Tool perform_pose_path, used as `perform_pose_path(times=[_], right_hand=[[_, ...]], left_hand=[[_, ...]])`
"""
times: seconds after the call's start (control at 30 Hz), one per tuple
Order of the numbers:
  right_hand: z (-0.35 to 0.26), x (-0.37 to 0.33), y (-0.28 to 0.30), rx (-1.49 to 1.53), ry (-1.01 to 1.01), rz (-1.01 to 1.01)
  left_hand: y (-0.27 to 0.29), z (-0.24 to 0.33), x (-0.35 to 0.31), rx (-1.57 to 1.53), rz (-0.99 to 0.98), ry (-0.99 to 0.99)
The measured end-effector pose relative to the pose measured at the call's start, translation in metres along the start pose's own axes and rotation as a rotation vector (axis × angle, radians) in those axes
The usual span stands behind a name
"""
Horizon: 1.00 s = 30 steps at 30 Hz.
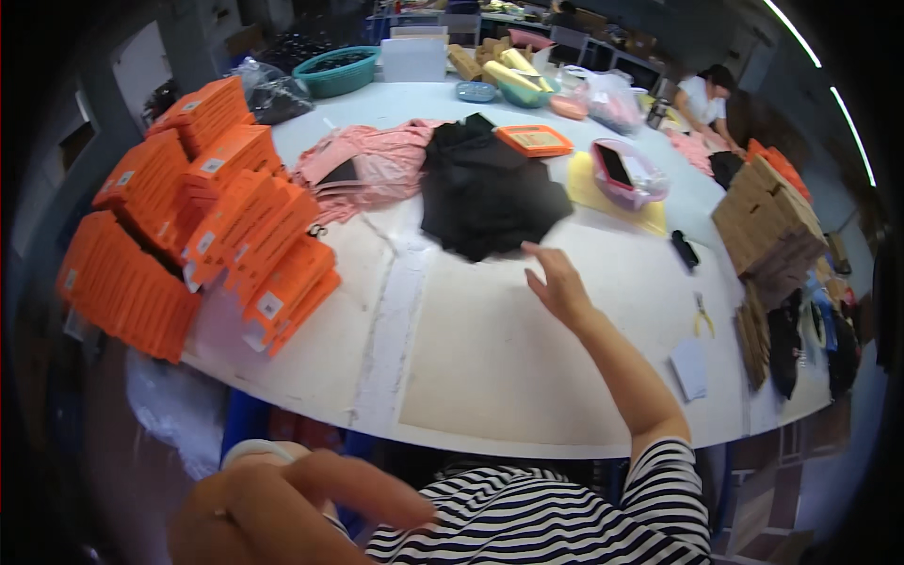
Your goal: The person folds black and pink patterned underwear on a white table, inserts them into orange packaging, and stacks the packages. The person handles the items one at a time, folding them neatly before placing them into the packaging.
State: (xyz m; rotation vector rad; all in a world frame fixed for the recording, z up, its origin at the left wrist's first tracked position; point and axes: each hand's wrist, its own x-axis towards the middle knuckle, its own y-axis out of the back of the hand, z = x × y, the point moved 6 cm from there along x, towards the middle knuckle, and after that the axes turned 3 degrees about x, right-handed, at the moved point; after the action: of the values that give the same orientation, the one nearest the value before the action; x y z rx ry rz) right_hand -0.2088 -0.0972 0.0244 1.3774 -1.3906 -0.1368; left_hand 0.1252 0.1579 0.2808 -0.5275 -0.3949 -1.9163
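A crumpled black cloth (490, 193), blurred at its edges, lies at the middle of the white table. My right hand (562, 287) is open at its near edge, thumb and fingers apart, the index fingertip at or just short of the fabric. Low at the left, very close and cut by the frame, my left hand (282, 508) is raised in front of the table. One of its fingers stretches to the right; nothing shows in it, though part of the hand is out of view. Left of the black cloth is a rumpled pink garment (391, 160).
Stacks of orange packages (254, 226) crowd the left. Behind the cloth sits an orange flat pack (534, 141); a pink basket (636, 193) holds a phone (613, 165). Yellow-handled pliers (702, 315) and a pale card (689, 369) lie right. Another person (706, 104) works beyond cardboard (767, 217).
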Motion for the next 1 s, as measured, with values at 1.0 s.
perform_pose_path(times=[1.0], right_hand=[[0.157, 0.051, -0.044, -0.350, -0.264, -0.217]], left_hand=[[-0.047, -0.416, 0.092, 1.050, 0.014, 0.098]])
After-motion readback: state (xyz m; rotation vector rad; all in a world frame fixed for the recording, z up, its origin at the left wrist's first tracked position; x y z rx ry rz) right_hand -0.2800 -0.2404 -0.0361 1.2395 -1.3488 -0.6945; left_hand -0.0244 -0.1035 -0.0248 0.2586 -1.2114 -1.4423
